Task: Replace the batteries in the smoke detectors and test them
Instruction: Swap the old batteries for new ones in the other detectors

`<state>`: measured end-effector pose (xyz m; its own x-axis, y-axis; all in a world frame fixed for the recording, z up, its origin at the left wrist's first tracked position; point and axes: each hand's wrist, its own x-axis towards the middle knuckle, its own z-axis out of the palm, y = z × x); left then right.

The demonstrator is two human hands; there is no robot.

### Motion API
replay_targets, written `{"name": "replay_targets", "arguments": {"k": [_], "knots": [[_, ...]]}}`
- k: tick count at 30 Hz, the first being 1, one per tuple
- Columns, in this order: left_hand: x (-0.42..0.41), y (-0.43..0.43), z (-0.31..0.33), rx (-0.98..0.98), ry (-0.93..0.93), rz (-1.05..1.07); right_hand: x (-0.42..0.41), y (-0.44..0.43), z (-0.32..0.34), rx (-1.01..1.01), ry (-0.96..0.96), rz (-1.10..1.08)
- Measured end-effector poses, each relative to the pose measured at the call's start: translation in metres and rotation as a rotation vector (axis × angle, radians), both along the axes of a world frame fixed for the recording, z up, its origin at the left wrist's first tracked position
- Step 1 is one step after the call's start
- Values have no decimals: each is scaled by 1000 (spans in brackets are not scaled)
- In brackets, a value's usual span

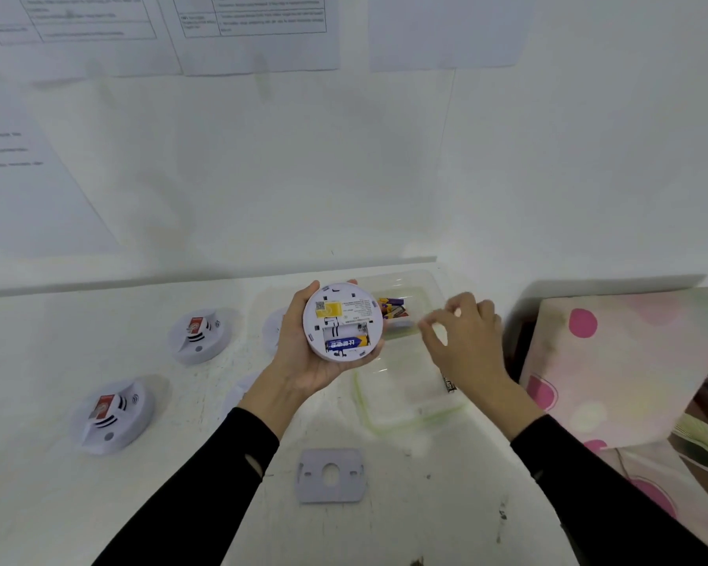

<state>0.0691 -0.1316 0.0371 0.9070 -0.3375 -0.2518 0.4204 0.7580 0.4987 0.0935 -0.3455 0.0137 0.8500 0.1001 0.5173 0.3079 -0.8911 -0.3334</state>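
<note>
Left hand (303,353) cupping detector (343,320), battery (343,344) inside

You can make out white characters on the blue battery (343,344) sitting in the open smoke detector (343,319), but they are upside down and too blurred to read. The detector's back carries a yellow label (330,308) with a small square code and lines of fine print, none of it legible. The printed sheets on the wall (254,18) show tables of text too blurred for you to read.
</note>
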Motion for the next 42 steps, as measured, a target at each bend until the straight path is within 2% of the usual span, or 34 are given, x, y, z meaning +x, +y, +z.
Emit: {"name": "replay_targets", "arguments": {"k": [2,5,7,12,14,17,19,21,23,24,25,27,32,37,39,42], "knots": [[1,1,-2,-9,6,-9,-2,-13,-10,-456,143,-109],[0,-3,-2,-16,12,-25,-6,-19,-17,-814,371,-66],[0,-7,-2,-12,10,-38,-7,-15,-11,-890,428,-38],[-2,-14,2,-10,24,-48,2,-12,-4,-978,395,20],[-2,-13,2,-14,22,-41,3,-12,-2,-945,390,32],[0,-7,-2,-22,14,-34,2,-13,3,-706,419,72],[1,-4,-4,-29,19,-23,0,-11,10,-389,337,77],[1,-2,-6,-30,22,-11,-9,-3,22,42,185,89],[1,-4,-5,-16,30,0,-21,11,37,425,72,179],[1,-5,-5,-13,37,4,-29,20,45,531,37,241],[0,-7,-4,-7,41,9,-34,28,50,563,-2,303],[0,-10,-2,31,40,15,-39,42,51,490,-79,388],[-3,-16,1,69,40,-20,-33,56,37,283,-216,476],[-5,-13,2,57,49,-16,-25,50,31,129,-275,537],[-5,-12,2,65,51,-16,-21,46,26,116,-266,511],[-6,-15,0,70,54,-21,-22,47,24,237,-97,453]]}}
